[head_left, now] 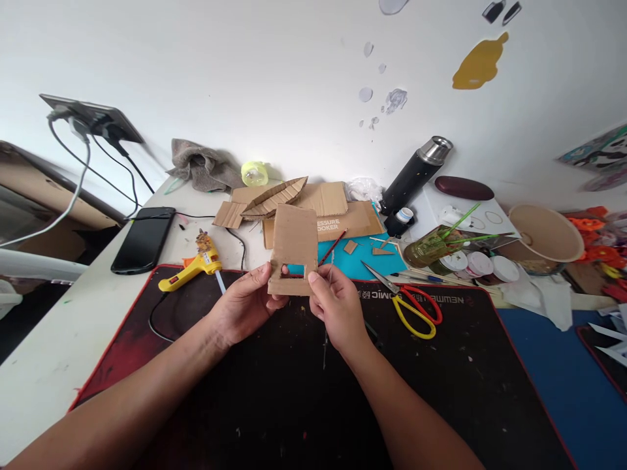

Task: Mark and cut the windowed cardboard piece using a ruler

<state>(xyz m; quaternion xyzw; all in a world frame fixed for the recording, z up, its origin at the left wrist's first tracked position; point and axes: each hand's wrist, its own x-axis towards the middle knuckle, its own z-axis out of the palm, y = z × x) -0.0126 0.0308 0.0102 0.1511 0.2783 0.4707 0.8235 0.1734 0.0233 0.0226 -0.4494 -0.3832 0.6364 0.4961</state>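
Note:
A flat cardboard piece (pixel 295 243) with a small rectangular window cut near its lower edge is held upright over the black desk mat (pixel 274 391). My left hand (pixel 247 301) pinches its lower left corner, thumb on the front. At the lower right corner, my right hand (pixel 337 308) grips it with closed fingers. A thin stick or wire hangs down below the right hand.
A yellow glue gun (pixel 192 269) and a black phone (pixel 144 239) lie to the left. Red-and-yellow scissors (pixel 410 301) lie to the right. Behind are cardboard scraps (pixel 313 203), a black flask (pixel 415 175), paint pots (pixel 470 264), a jar of brushes (pixel 427 248) and a bowl (pixel 545 232).

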